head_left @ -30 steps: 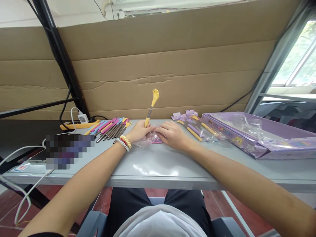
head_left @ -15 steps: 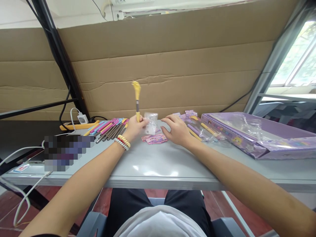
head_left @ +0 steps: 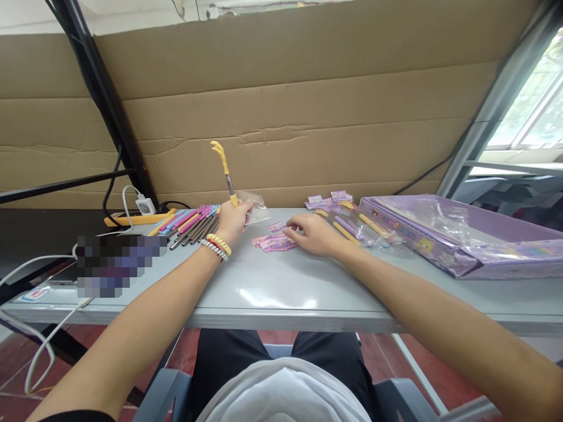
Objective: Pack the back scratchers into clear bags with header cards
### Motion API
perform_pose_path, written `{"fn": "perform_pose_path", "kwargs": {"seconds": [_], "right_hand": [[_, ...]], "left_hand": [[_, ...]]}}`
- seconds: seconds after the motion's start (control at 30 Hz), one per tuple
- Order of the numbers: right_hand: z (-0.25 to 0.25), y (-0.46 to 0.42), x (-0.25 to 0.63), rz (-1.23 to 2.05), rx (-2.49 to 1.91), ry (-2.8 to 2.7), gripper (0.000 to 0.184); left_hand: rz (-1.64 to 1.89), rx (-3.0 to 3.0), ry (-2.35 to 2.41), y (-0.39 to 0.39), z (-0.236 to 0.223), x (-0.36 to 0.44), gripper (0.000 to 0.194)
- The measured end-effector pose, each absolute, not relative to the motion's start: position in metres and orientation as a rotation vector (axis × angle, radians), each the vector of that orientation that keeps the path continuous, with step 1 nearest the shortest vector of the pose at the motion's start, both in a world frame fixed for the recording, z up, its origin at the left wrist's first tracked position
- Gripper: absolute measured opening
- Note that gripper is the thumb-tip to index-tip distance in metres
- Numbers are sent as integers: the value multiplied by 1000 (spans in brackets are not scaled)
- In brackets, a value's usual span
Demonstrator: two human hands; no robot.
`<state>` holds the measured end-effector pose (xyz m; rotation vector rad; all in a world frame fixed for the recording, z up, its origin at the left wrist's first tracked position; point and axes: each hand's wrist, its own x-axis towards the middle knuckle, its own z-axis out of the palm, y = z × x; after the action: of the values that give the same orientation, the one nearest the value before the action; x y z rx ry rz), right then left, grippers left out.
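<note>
In my left hand [head_left: 232, 220] I hold a yellow back scratcher [head_left: 223, 158] upright and slightly tilted, its claw end up and a metal section below. A clear plastic bag [head_left: 255, 208] is in the same hand, sticking out to the right. My right hand [head_left: 310, 232] rests low over small pink and purple printed cards [head_left: 275, 242]. Its thumb and index finger close on the edge of a card at the pile's right side; the other fingers are curled and partly hidden.
Left of my hands lies a row of colourful back scratchers [head_left: 193, 225]. To the right are bagged back scratchers with purple cards [head_left: 347, 225] and an open purple box [head_left: 466, 261] holding clear plastic. A white charger [head_left: 145, 204] with cables stands at the back left.
My left hand has moved slightly left, tilting the back scratcher's top leftward; the bag has shifted with it. My right hand has lowered to the cards and its fingers have drawn together.
</note>
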<state>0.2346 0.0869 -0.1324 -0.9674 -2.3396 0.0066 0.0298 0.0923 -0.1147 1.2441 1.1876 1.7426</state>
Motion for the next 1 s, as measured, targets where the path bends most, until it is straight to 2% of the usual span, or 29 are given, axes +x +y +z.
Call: {"fn": "perform_pose_path", "kwargs": {"seconds": [0.17,0.27,0.33,0.77,1.0], "right_hand": [[-143,87,224,577,-852,-2252,45],[-147,87,221,973,-782,-2149,46],[-147,87,221,1126,-787,-2071,42],[-143,93,226,1172,-840,-1884,26],[-143,92,224,1188,-767,-1929,27]], "left_hand": [[1440,1458,1015,85,-123,39,39],[1262,1613,983,83,-130,42,43],[1205,1653,989,83,-132,43,45],[1044,1686,961,69,-120,46,40],[1003,1812,986,73,-126,43,37]]}}
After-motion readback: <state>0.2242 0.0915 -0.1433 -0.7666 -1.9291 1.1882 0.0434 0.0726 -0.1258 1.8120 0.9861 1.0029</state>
